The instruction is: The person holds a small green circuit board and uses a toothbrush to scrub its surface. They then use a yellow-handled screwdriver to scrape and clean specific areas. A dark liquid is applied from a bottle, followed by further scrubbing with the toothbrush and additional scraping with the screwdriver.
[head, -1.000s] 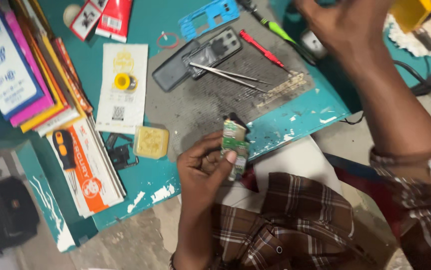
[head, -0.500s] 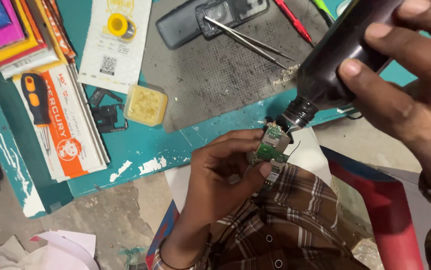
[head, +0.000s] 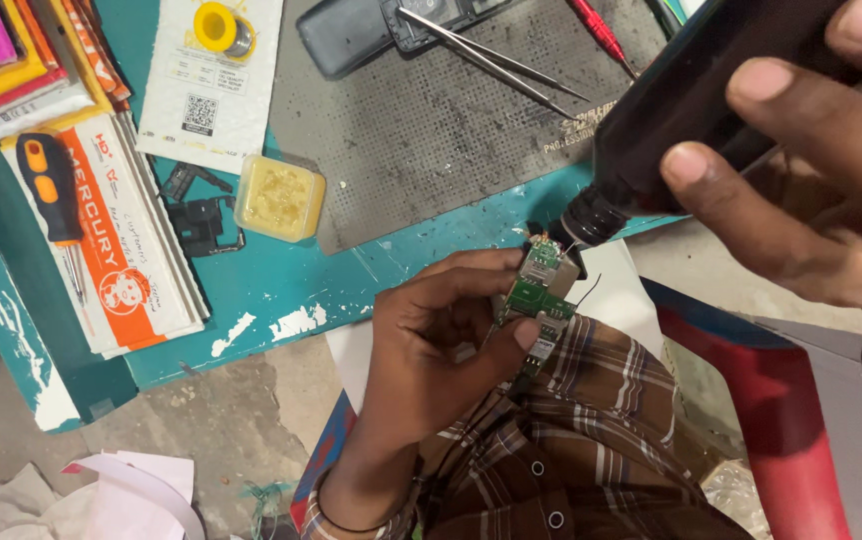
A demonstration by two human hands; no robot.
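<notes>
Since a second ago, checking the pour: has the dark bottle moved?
Yes. The dark bottle came down from off-view to the circuit board, near the teal table edge.

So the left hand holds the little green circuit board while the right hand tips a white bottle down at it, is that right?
Not quite: the bottle is dark, nearly black, not white. The head view shows the right hand tilting its nozzle down at the green circuit board, which the left hand holds over the lap.
</notes>
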